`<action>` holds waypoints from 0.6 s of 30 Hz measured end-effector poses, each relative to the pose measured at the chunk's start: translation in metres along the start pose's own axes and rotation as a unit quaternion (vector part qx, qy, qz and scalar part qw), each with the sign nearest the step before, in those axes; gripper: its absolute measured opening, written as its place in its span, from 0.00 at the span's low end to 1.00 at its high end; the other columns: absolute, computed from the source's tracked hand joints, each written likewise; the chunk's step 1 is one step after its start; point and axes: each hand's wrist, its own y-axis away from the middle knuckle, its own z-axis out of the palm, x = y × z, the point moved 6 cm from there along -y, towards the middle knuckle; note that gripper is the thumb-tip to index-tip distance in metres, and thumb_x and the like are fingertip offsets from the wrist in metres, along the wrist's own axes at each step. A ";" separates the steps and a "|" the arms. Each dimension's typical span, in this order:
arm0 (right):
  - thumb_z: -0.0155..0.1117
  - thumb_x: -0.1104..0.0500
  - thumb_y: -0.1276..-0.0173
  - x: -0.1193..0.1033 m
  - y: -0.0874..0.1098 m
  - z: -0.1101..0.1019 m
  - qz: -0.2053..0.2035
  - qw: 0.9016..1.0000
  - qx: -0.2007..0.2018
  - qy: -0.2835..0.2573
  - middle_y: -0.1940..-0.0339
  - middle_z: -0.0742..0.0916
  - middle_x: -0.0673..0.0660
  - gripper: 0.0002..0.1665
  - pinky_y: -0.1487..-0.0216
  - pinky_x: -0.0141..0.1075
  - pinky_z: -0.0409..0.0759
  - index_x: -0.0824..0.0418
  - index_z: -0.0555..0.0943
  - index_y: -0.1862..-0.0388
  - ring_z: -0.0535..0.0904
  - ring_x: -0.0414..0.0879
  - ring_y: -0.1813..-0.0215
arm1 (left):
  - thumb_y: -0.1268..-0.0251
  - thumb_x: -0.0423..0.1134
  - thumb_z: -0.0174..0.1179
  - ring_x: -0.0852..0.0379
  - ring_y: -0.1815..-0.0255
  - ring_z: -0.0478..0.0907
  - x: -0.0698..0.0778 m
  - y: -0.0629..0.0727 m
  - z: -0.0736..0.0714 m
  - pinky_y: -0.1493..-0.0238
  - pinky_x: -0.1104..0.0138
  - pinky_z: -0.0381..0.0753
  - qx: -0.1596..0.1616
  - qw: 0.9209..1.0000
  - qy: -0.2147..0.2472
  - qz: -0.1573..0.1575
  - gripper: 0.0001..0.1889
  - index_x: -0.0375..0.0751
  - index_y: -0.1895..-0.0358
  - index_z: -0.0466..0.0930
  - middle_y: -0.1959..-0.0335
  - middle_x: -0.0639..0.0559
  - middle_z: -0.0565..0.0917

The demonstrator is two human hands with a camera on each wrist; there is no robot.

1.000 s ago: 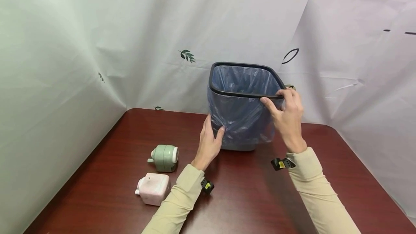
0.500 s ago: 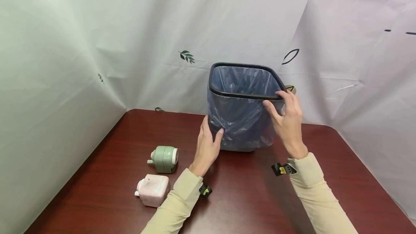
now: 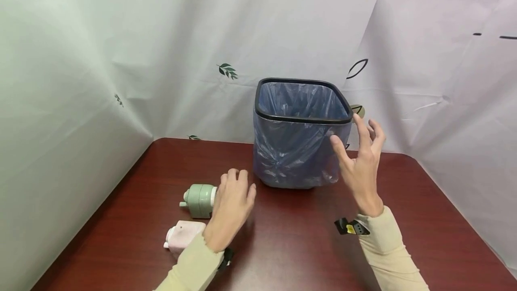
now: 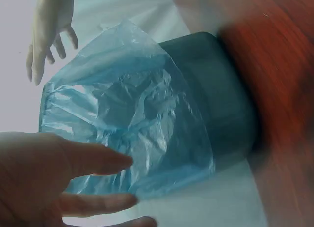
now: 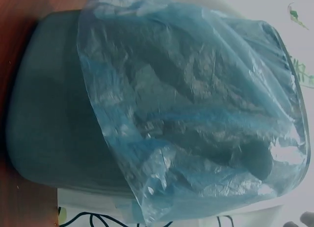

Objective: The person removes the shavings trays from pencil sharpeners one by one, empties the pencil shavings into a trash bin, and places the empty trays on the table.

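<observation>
Wastebasket with a black rim stands upright near the far edge of the desk, about midway between its far corners. A translucent blue liner folds over the rim and hides most of the outer wall; in both wrist views the bare lower part shows, dim and greyish.

The left hand, fingers loosely parted around an unfilled grip, lies before the white end of a green device toward the desk's left edge. The hand covers part of that end, and I cannot tell whether they touch. Nearer the front edge, a pink device is partly hidden by the left sleeve; what kind of devices these are is hard to make out.

The right hand has thumb and fingers set wide, beside the wastebasket's right side; contact with the rim is unclear. In the right wrist view, only blurred fingertips enter the lower right corner. The head view cuts off the desk's front edge.
</observation>
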 end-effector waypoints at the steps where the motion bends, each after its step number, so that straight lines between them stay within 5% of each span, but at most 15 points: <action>1: 0.69 0.52 0.45 -0.001 0.001 -0.001 -0.005 1.000 0.009 -0.004 0.34 0.62 0.60 0.35 0.42 0.52 0.63 0.49 0.71 0.37 0.61 0.53 0.36 | 0.47 0.38 0.62 0.41 0.67 0.70 -0.002 0.002 -0.003 0.69 0.55 0.73 -0.005 1.000 -0.015 0.003 0.10 0.34 0.66 0.75 0.66 0.39 0.75; 4: 0.69 0.55 0.45 -0.008 0.004 -0.002 -0.024 0.999 0.025 -0.016 0.36 0.64 0.61 0.31 0.45 0.45 0.64 0.56 0.74 0.42 0.62 0.53 0.38 | 0.49 0.41 0.64 0.41 0.69 0.70 -0.008 0.009 -0.011 0.71 0.54 0.72 -0.049 0.997 -0.056 -0.009 0.13 0.35 0.67 0.75 0.70 0.40 0.74; 7: 0.68 0.56 0.45 -0.018 0.006 -0.001 -0.039 0.998 0.030 -0.028 0.39 0.67 0.61 0.26 0.50 0.37 0.65 0.62 0.74 0.48 0.65 0.51 0.40 | 0.50 0.46 0.65 0.38 0.65 0.71 -0.020 0.012 -0.018 0.70 0.51 0.72 -0.138 0.986 -0.091 -0.033 0.18 0.35 0.63 0.75 0.67 0.38 0.74; 9: 0.67 0.57 0.44 -0.025 0.008 0.001 -0.045 0.998 0.026 -0.040 0.41 0.68 0.61 0.23 0.52 0.34 0.66 0.65 0.74 0.51 0.67 0.50 0.42 | 0.49 0.49 0.65 0.35 0.59 0.71 -0.031 0.014 -0.023 0.66 0.48 0.72 -0.218 0.969 -0.101 -0.056 0.21 0.36 0.58 0.75 0.60 0.36 0.74; 11: 0.66 0.59 0.44 -0.036 0.010 0.005 -0.047 0.997 0.012 -0.054 0.43 0.70 0.63 0.20 0.54 0.34 0.69 0.68 0.74 0.54 0.68 0.51 0.44 | 0.49 0.51 0.64 0.31 0.52 0.68 -0.046 0.016 -0.026 0.62 0.44 0.71 -0.304 0.943 -0.099 -0.086 0.27 0.36 0.50 0.74 0.50 0.33 0.71; 14: 0.66 0.62 0.44 -0.042 0.018 0.016 -0.044 0.996 -0.026 -0.071 0.46 0.72 0.64 0.17 0.58 0.36 0.73 0.69 0.73 0.58 0.70 0.50 0.46 | 0.50 0.54 0.65 0.30 0.50 0.67 -0.065 0.021 -0.030 0.61 0.42 0.71 -0.385 0.908 -0.095 -0.137 0.34 0.36 0.42 0.70 0.45 0.28 0.66; 15: 0.66 0.63 0.44 -0.043 0.021 0.020 -0.043 0.995 -0.040 -0.074 0.47 0.73 0.63 0.16 0.59 0.36 0.74 0.69 0.73 0.59 0.70 0.50 0.46 | 0.51 0.54 0.65 0.29 0.51 0.68 -0.068 0.022 -0.031 0.61 0.43 0.71 -0.397 0.901 -0.094 -0.149 0.36 0.35 0.41 0.68 0.46 0.26 0.66; 18: 0.66 0.62 0.45 -0.043 0.030 0.033 -0.050 0.992 -0.085 -0.074 0.50 0.75 0.60 0.16 0.62 0.38 0.75 0.67 0.73 0.61 0.72 0.48 0.49 | 0.55 0.54 0.68 0.34 0.60 0.72 -0.071 0.024 -0.034 0.64 0.46 0.73 -0.398 0.899 -0.097 -0.157 0.33 0.36 0.49 0.72 0.57 0.30 0.71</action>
